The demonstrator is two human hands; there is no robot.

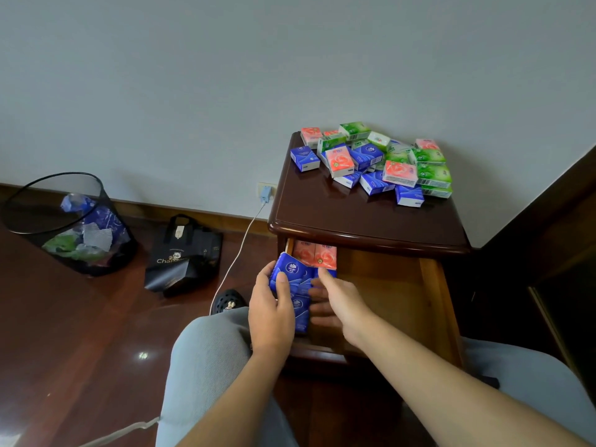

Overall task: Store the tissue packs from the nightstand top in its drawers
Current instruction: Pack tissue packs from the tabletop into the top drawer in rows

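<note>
Your left hand (269, 312) grips a blue pack (290, 272) at the open drawer's (396, 295) left end, thumb on top; your right hand (338, 304) reaches in beside it, fingers loose, holding nothing; more packs (374, 159) crowd the nightstand (322, 214)

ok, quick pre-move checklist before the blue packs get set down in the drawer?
1. Drawer pulled open: ok.
2. Left hand grips a blue pack: ok.
3. Right hand in the drawer beside the blue packs, fingers blurred, hold unclear: cannot tell.
4. Free floor in the drawer, to the right: ok.
5. Pink packs already at the drawer's back left: ok.
6. Nightstand top emptied: not ok, pile of packs remains.
</note>
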